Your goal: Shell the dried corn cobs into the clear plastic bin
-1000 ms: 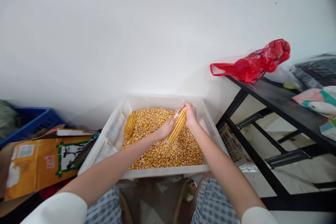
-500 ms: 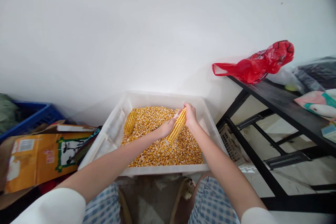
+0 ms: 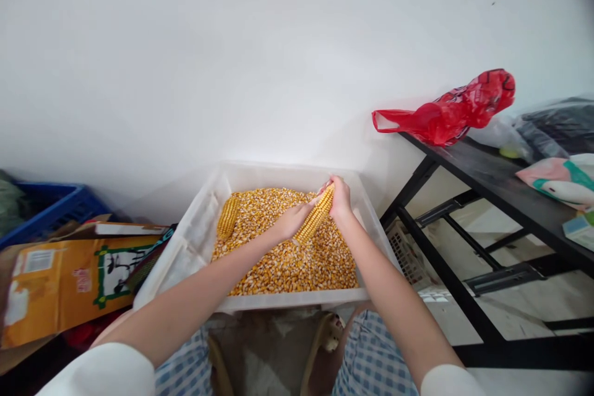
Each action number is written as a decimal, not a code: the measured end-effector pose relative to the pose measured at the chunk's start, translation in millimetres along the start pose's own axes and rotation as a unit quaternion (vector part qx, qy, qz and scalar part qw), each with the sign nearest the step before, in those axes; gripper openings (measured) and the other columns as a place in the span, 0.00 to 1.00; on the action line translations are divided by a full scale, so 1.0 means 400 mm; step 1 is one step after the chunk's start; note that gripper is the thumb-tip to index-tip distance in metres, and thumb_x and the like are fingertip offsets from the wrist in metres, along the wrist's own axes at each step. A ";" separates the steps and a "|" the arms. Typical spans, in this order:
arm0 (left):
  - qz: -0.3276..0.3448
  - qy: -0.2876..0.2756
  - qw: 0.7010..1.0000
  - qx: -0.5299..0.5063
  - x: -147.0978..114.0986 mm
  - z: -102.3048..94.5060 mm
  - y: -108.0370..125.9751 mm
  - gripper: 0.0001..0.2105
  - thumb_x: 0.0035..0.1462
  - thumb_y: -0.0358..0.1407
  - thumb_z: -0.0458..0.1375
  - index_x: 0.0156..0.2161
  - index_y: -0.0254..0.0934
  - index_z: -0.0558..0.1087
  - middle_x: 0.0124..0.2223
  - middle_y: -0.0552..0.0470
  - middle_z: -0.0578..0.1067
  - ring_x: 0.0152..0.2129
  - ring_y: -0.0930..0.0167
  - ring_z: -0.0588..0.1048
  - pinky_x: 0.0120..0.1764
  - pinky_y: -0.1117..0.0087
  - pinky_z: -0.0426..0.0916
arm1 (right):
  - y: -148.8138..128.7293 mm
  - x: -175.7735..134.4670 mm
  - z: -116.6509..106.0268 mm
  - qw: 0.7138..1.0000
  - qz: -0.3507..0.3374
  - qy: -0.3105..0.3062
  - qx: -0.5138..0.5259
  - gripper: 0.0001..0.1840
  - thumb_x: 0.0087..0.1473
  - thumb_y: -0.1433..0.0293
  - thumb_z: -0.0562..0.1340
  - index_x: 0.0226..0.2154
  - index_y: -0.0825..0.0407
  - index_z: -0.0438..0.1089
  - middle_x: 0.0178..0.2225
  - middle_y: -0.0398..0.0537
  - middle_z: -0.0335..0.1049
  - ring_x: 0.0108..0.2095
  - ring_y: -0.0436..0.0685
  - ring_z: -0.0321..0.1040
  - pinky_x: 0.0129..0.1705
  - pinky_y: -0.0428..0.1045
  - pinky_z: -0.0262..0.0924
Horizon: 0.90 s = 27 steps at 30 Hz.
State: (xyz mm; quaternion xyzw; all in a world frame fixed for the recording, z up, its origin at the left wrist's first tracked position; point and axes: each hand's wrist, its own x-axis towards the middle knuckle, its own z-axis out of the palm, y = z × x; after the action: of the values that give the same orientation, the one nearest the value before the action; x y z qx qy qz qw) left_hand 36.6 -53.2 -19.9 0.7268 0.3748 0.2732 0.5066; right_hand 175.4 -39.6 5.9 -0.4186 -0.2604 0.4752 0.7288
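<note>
Both my hands are closed on a yellow corn cob (image 3: 316, 215), tilted with its upper end to the right. My right hand (image 3: 340, 195) wraps its upper end, and my left hand (image 3: 294, 220) grips along its left side; its fingertips are partly hidden behind the cob. Rows of kernels still cover the side facing me. Beneath lies a thick layer of loose corn kernels (image 3: 278, 272) in a white plastic bin (image 3: 297, 302). A second corn cob (image 3: 228, 218) rests on the kernels at the bin's left side.
A black rack (image 3: 492, 179) stands on the right, bearing a red plastic bag (image 3: 455, 112) and other packages. To the left are an orange cardboard box (image 3: 69, 284) and a blue crate (image 3: 69, 198). A white wall (image 3: 278, 62) rises behind the bin.
My hands and the cob have shifted slightly up and to the right over the bin. Both hands keep their hold on it.
</note>
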 end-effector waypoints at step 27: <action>-0.065 -0.060 0.995 -0.046 -0.054 0.019 0.027 0.32 0.50 0.58 0.38 0.55 0.40 0.58 0.47 0.46 0.69 0.32 0.64 0.72 0.19 0.71 0.65 | -0.011 0.005 -0.021 0.999 -0.017 0.034 -0.009 0.10 0.42 0.65 0.54 0.20 0.53 0.53 0.11 0.39 0.59 0.12 0.47 0.58 0.13 0.40 0.52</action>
State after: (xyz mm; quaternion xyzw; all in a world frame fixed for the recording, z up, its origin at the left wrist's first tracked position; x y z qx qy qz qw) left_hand 33.3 -77.1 -12.7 0.6920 0.3771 0.2124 0.5778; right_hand 184.8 -41.5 5.3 -0.4366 -0.2466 0.4463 0.7412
